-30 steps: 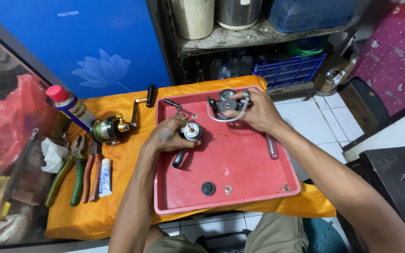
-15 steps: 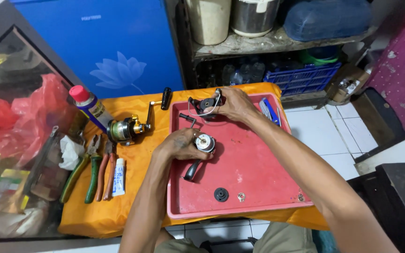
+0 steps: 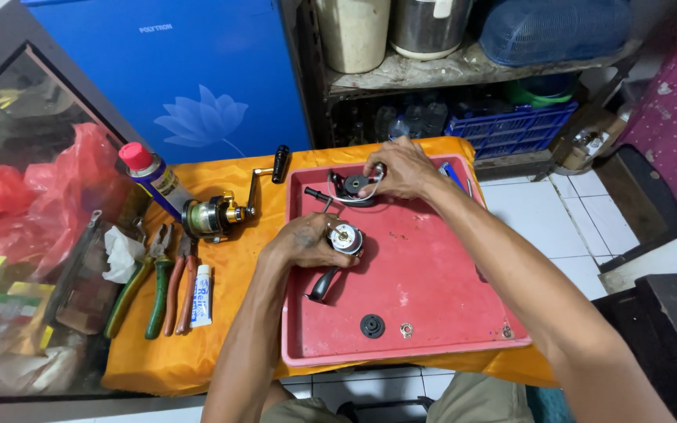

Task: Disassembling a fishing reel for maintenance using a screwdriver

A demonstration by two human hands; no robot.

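Note:
My left hand grips a silver fishing reel body with a black handle, resting on the red plastic tray. My right hand holds a black rotor part with a wire bail at the tray's far edge. A small black round cap and a small metal washer lie loose near the tray's front edge.
A whole gold and black reel sits on the orange cloth left of the tray, beside a red-capped spray can. Pliers, a small white tube and a crumpled tissue lie at the left. A cluttered shelf stands behind.
The view has shifted, so the tray sits more to the right and lower. My right hand stays on the rotor part at the tray's far edge; my left hand keeps the reel body.

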